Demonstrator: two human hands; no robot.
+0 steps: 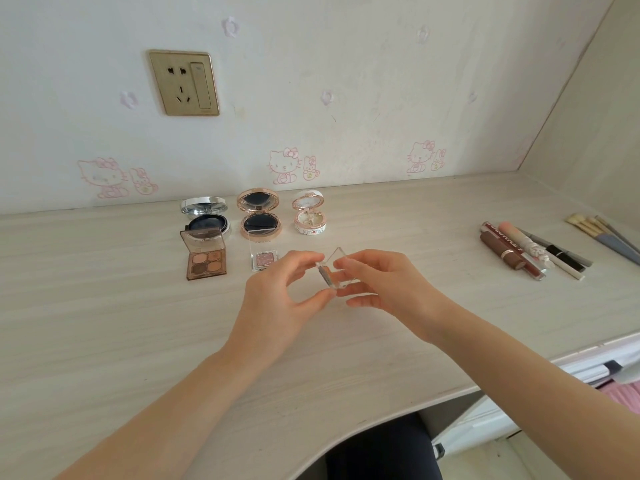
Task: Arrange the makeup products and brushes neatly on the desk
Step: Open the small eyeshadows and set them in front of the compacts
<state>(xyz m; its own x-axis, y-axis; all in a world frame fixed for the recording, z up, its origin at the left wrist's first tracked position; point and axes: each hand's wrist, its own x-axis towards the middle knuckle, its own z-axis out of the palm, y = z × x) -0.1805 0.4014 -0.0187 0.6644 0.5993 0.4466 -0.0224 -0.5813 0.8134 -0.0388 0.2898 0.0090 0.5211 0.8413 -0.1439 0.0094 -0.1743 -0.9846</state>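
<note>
A small clear case (331,274) is being held just above the desk (104,306), in front of the opened compacts. Its near edge is being pinched by the left hand (284,292) between thumb and fingers, while its other side is being gripped by the fingertips of the right hand (377,282). The step in hand is judged to be opening this case for display like the others. Next, a level set-down is being called for, probably beside the small pink eyeshadow (264,259), in line with the brown palette (206,254). The case's contents are being obscured by glare and fingers; possibly a single pan. The brushes (602,233) are being cut off at the right edge.
</note>
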